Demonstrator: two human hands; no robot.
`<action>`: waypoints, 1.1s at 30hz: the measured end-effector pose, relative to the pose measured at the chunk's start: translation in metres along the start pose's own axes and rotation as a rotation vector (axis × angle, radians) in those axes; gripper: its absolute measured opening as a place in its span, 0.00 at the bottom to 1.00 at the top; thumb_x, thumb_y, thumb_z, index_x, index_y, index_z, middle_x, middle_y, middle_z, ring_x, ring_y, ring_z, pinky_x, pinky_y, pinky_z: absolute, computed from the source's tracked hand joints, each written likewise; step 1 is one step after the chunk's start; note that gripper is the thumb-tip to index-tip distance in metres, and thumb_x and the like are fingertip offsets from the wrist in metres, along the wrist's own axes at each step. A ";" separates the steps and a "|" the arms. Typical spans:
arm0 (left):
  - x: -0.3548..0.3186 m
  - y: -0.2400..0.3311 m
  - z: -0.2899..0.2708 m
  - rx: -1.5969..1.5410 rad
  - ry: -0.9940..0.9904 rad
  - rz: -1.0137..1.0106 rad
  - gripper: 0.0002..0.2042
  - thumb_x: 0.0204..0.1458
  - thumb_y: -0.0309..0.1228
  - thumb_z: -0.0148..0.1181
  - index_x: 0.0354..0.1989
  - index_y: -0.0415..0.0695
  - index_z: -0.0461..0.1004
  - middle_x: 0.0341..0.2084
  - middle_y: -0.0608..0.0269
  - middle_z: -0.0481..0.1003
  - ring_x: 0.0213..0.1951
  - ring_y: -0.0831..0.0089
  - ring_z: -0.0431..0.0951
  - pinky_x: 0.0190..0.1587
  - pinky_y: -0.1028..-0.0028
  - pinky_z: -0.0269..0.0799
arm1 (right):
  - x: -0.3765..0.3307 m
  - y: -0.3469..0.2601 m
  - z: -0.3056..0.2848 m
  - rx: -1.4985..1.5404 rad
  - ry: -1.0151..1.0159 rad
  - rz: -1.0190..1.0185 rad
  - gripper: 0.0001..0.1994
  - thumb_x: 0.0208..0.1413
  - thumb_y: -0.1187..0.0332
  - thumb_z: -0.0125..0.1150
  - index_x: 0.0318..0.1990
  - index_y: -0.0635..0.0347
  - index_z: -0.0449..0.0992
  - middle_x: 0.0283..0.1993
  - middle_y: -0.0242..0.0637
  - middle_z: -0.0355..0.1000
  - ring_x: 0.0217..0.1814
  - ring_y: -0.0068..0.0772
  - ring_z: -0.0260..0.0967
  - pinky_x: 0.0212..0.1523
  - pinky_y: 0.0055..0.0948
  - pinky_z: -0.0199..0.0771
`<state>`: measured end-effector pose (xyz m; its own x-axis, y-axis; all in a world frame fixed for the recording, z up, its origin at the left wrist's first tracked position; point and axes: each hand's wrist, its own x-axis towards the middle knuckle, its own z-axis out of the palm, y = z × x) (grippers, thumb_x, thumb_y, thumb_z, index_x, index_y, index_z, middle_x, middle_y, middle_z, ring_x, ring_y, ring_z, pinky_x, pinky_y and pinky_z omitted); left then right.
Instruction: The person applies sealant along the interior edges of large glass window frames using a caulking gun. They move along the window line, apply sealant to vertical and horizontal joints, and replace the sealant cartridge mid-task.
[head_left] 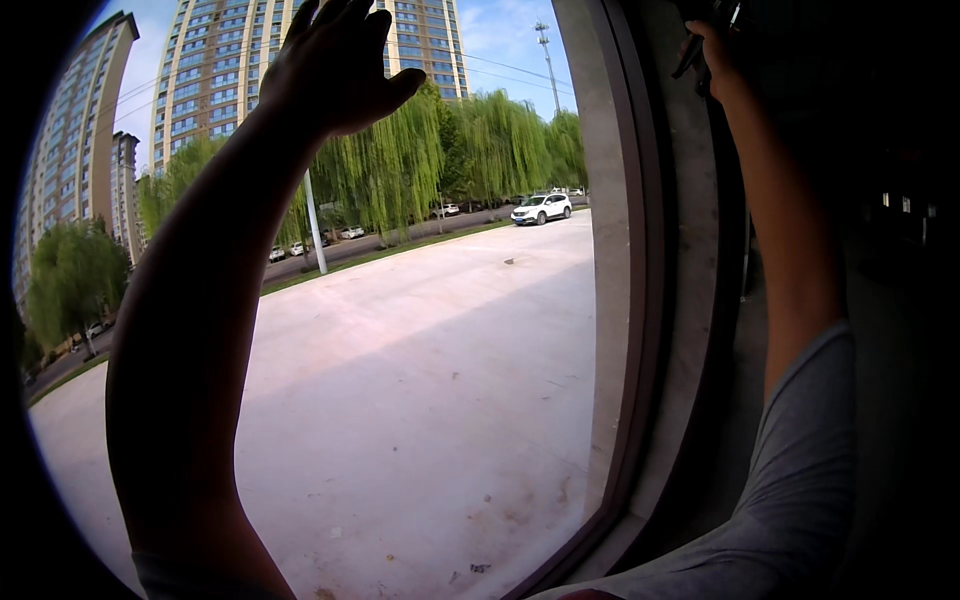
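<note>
My left hand (pixel 335 75) is raised near the top edge, dark against the bright outdoors. Its thumb stands out to the right and the fingers reach up, partly cut off by the picture's edge. Nothing shows in it, and I cannot tell whether the palm touches a pane. High at the upper right, my right hand (pixel 712 62) is closed around a dark tool (pixel 690 58) with a shiny part near its top. Deep shadow hides the tool's kind. Between my arms runs the upright dark frame (pixel 655 240) of a large window or door opening.
A pale grey wall edge (pixel 605 200) lines the opening. Outside lies a wide concrete yard (pixel 430 380), with a white car (pixel 541 208), a pole (pixel 315 225), willow trees (pixel 375 170) and tall buildings (pixel 215 70) beyond. The right side is a dark interior.
</note>
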<state>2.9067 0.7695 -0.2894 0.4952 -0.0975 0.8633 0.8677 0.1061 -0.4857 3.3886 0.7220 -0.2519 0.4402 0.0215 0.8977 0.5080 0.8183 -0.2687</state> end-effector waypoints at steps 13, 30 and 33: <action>0.012 0.011 -0.004 -0.109 0.075 -0.007 0.37 0.59 0.59 0.53 0.66 0.39 0.65 0.69 0.48 0.61 0.73 0.56 0.54 0.75 0.52 0.41 | 0.050 -0.133 0.046 0.070 0.141 0.287 0.13 0.53 0.53 0.61 0.35 0.51 0.73 0.30 0.33 0.69 0.31 0.35 0.66 0.29 0.42 0.70; -0.004 0.032 -0.033 -0.244 -0.089 -0.015 0.29 0.61 0.54 0.52 0.58 0.41 0.73 0.66 0.51 0.66 0.74 0.58 0.54 0.75 0.47 0.30 | -0.033 -0.114 0.018 -0.075 0.036 0.338 0.14 0.57 0.58 0.64 0.44 0.57 0.72 0.25 0.35 0.74 0.27 0.34 0.75 0.32 0.35 0.75; -0.007 0.026 -0.030 -0.274 -0.119 0.001 0.28 0.61 0.55 0.52 0.55 0.41 0.74 0.65 0.51 0.67 0.74 0.57 0.53 0.75 0.46 0.29 | -0.064 -0.108 0.019 -0.077 0.087 0.412 0.13 0.58 0.57 0.61 0.40 0.58 0.73 0.24 0.36 0.75 0.27 0.33 0.76 0.32 0.38 0.74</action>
<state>2.9269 0.7433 -0.3117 0.5011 0.0211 0.8652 0.8550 -0.1667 -0.4911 3.2920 0.6432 -0.2739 0.6771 0.2860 0.6780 0.3295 0.7060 -0.6269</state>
